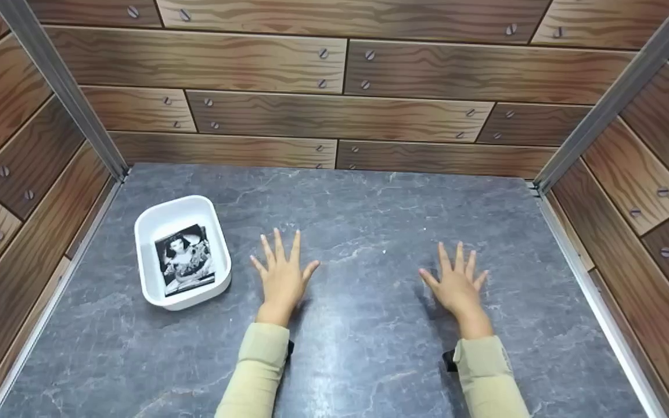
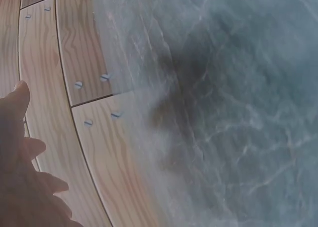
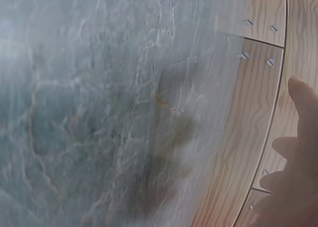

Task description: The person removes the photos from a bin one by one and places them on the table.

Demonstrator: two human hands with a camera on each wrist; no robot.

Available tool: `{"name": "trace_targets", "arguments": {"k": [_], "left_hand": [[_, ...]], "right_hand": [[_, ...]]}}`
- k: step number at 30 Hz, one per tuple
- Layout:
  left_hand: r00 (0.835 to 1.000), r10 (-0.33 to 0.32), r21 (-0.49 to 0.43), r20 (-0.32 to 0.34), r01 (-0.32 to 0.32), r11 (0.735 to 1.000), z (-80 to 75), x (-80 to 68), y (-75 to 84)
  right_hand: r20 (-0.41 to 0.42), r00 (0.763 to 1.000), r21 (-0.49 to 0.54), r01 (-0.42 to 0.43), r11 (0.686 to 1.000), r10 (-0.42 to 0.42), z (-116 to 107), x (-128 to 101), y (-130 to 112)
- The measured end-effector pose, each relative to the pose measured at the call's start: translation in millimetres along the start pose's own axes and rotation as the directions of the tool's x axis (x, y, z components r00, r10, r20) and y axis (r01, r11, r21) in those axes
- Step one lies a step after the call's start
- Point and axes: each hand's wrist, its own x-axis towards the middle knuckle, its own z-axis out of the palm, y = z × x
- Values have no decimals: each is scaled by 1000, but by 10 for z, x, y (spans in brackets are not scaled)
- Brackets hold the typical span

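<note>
My left hand [image 1: 281, 280] is spread flat over the grey marbled table [image 1: 363, 325], fingers straight and holding nothing. To its left stands a white tub [image 1: 144, 261] with rounded corners. Inside the tub lies what looks like a small stack of black-and-white photo cards [image 1: 186, 261]; the top one shows a figure in a dress. Farther right, my right hand [image 1: 456, 287] is also spread with straight fingers and holds nothing. Each wrist view shows part of its hand, the left hand [image 2: 25, 157] and the right hand [image 3: 293, 162], beside the table surface; neither touches any object.
Wood-plank-patterned panels rise at the back [image 1: 265, 116], at the left [image 1: 15, 157] and at the right [image 1: 648, 180]. Grey metal posts stand in both back corners. Light metal strips [image 1: 596, 307] run along the table's sides. A few tiny white specks lie between the hands.
</note>
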Motion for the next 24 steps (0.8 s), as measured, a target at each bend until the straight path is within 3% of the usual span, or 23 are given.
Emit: {"name": "trace_targets", "arguments": {"k": [6,11,16,20,22,24], "left_hand": [[1000,-22,-13,-4,22,1000,-85,34,-106],[996,-73,-62,-55,70,996,-289,49,-471],[982,-158,-117,-100,146,982,-626,19,-924],[960,-250,-176,-127,226,958,-876,-3,-1213],[946,-299,-223,-123,267,937,-967,-31,-1344],[926,-354,-279,-128,309,909,-1031,-80,-1463]], "right_hand": [[0,1000,18,17,1000,-17,-13,55,-79],[-38,997,41,65,997,-63,76,164,-363],[-60,986,138,159,978,-152,288,263,-890],[-29,971,184,238,954,-236,463,308,-1388],[-9,960,235,274,932,-280,554,310,-1650],[11,947,341,297,892,-320,657,289,-1920]]}}
